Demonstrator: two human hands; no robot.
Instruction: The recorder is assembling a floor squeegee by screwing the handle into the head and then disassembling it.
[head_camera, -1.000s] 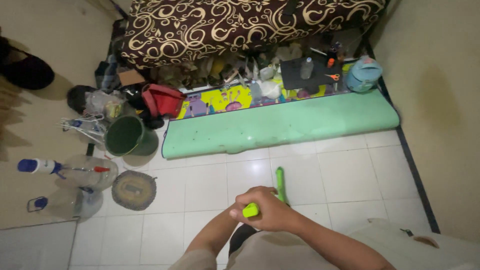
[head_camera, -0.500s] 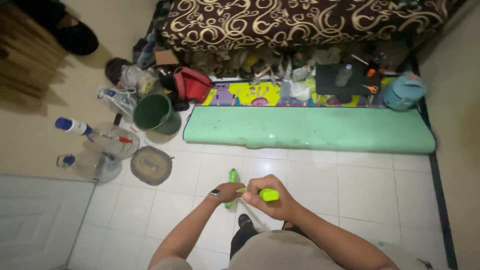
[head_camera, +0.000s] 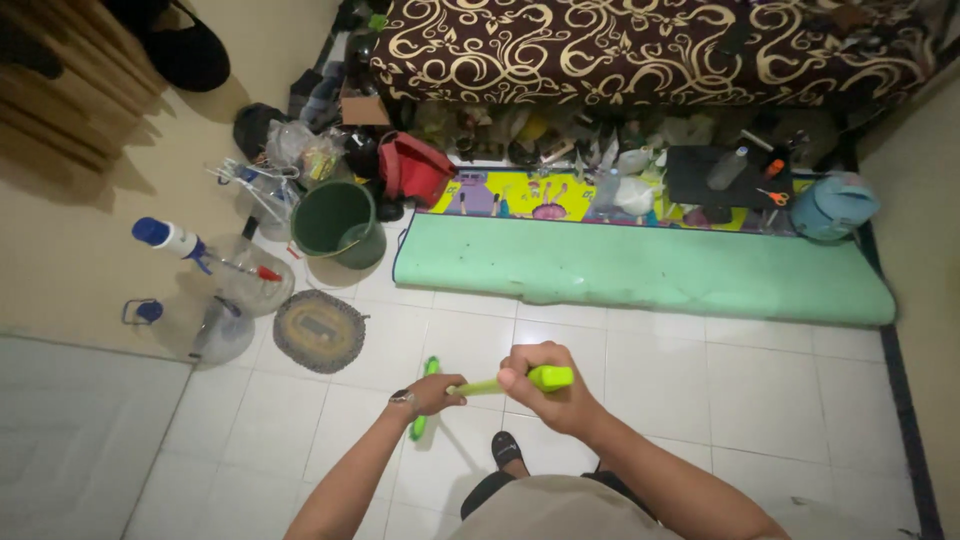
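A: How much room is there around the two hands on the lime-green broom handle (head_camera: 500, 383)?

B: White floor tiles (head_camera: 700, 390) lie bare ahead of the grip and out to its right, as far as the rolled mint-green mat (head_camera: 640, 270), which lies across the way farther ahead.

A: And to the left?

B: Tighter. A small round woven rug (head_camera: 320, 330) lies ahead-left, near the left hand (head_camera: 432, 394). Beyond it stand clear water jugs (head_camera: 215, 325) and a dark green bucket (head_camera: 338, 222), and behind those a pile of clutter.

A: Below the grip?

B: The green broom head (head_camera: 424, 405) sits just under the left hand, and a black sandal (head_camera: 507, 450) lies just behind the right hand (head_camera: 545, 400).
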